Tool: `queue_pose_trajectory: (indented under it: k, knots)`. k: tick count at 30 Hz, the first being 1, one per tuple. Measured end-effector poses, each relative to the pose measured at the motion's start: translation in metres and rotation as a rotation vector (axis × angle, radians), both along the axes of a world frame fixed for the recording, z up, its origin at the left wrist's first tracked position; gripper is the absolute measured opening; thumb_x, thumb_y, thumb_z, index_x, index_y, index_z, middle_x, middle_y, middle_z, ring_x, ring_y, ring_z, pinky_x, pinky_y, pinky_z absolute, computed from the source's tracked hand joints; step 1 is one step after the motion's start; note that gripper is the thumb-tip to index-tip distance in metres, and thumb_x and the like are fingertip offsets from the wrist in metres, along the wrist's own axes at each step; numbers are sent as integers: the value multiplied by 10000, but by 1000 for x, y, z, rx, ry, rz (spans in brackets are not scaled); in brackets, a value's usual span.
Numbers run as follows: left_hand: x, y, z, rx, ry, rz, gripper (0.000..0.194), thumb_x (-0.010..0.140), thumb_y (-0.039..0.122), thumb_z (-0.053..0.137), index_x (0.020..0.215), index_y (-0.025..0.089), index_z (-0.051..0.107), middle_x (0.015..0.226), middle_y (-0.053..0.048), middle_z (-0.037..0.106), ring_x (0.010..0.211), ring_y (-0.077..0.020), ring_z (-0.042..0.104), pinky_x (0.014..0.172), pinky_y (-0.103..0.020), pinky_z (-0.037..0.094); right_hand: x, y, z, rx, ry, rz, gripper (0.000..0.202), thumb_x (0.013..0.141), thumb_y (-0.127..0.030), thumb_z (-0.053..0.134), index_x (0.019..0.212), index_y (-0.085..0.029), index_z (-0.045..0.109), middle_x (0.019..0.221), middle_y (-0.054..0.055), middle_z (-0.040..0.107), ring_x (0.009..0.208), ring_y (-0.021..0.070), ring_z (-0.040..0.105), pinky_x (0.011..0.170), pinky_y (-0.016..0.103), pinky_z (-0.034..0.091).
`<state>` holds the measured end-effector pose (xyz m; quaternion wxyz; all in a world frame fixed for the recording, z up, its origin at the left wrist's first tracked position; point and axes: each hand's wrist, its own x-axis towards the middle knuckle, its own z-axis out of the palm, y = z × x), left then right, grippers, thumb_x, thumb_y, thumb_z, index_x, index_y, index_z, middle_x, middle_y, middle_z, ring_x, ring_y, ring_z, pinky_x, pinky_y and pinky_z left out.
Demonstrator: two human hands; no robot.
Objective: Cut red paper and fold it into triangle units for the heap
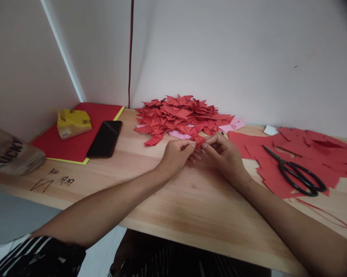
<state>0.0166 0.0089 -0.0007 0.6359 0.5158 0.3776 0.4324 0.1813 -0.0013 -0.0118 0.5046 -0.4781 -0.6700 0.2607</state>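
Note:
Between my two hands is a small piece of folded red paper (199, 141), pinched from both sides above the wooden table. My left hand (179, 152) grips its left edge with thumb and forefinger. The thumb and fingers of my right hand (224, 152) close on its right side. Fingers cover part of the paper, so its full shape is hidden. Just behind the hands rises a heap of folded red paper pieces (177, 113), with some pink paper (232, 124) showing at its edges.
Black-handled scissors (299, 173) lie on loose red paper sheets (297, 148) at the right, near thin red strips (326, 211). To the left are a black phone (104, 138), red sheets with yellow edges (72, 148), a yellow packet (74, 123) and a plastic cup (14, 152). A wall stands behind.

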Motion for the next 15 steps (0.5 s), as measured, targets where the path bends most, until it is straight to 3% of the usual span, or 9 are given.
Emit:
queue_pose_trajectory:
  k: [7,15]
  knots:
    - [-3,4,-2,-19,29,-34,95,808,90,615,862,86,694,815,-83,732,668,-109,678,621,-209,539,2,4,-1,-82,79,12,137,810,-306,672,744,-210,601,728,8,663,655,141,609,594,281,478]
    - [-5,5,0,-60,13,2,24,787,98,657,772,94,676,711,-53,707,619,-107,667,574,-199,517,2,3,1,-109,65,96,129,835,-326,675,788,-214,635,779,19,691,710,152,636,662,300,516]
